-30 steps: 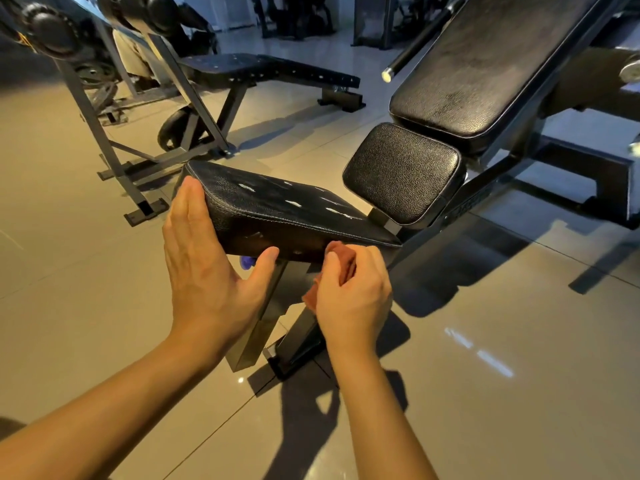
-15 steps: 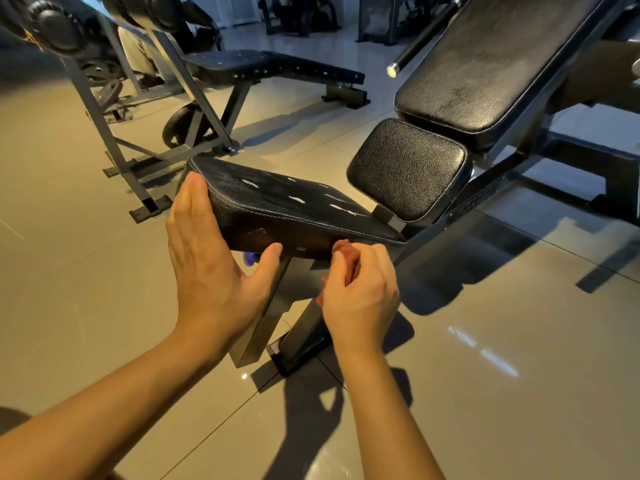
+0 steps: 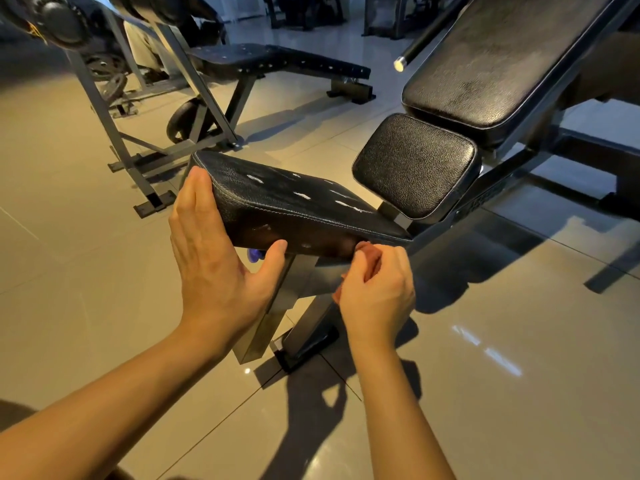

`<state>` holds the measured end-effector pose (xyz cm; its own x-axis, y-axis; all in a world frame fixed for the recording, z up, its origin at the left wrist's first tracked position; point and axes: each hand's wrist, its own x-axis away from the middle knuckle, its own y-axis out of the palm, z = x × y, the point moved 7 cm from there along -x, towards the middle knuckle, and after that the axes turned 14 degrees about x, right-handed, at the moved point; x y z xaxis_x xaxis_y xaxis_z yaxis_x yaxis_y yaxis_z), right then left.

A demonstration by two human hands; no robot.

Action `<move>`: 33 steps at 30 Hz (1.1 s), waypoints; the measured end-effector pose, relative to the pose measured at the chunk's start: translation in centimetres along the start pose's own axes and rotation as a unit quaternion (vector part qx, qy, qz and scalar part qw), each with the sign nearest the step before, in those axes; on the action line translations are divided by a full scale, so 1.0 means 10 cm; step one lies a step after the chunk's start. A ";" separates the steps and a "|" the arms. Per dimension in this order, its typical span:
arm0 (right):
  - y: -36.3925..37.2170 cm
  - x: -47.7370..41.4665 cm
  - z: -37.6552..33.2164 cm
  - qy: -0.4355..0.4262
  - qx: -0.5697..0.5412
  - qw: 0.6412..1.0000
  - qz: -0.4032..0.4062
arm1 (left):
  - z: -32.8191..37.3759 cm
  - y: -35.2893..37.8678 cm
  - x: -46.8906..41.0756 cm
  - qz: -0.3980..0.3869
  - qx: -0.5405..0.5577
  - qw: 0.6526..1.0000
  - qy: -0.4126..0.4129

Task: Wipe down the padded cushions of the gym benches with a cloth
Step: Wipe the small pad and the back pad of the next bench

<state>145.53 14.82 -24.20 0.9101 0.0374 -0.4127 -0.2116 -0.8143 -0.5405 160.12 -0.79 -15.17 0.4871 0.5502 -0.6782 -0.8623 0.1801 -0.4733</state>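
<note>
Rust-red cloth mostly hidden in right hand, backrest pad cut by top edge, small blue object unidentifiable

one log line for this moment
left hand: flat on seat cushion end | right hand: grips cloth at cushion's near side | stage: wiping

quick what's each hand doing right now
Left hand: open, fingers flat against the front end of the seat cushion.
Right hand: closed on the reddish cloth at that cushion's lower edge.
</note>
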 end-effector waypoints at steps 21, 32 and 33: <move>-0.04 -0.27 0.32 0.113 0.017 0.993 -0.032 | 0.00 -0.02 0.01 -0.003 -0.001 1.000 -0.005; 0.09 -0.33 0.71 0.177 0.001 0.983 -0.043 | -0.02 -0.02 0.01 -0.001 0.001 1.000 -0.013; 0.07 -0.33 0.71 0.182 0.003 0.982 -0.041 | -0.02 -0.02 0.01 -0.001 -0.001 1.000 -0.011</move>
<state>139.80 18.25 -28.46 0.9912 -0.1074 -0.0777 -0.1326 -0.8140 -0.5656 160.35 -0.92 -15.20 0.4858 0.5675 -0.6648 -0.8610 0.1795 -0.4760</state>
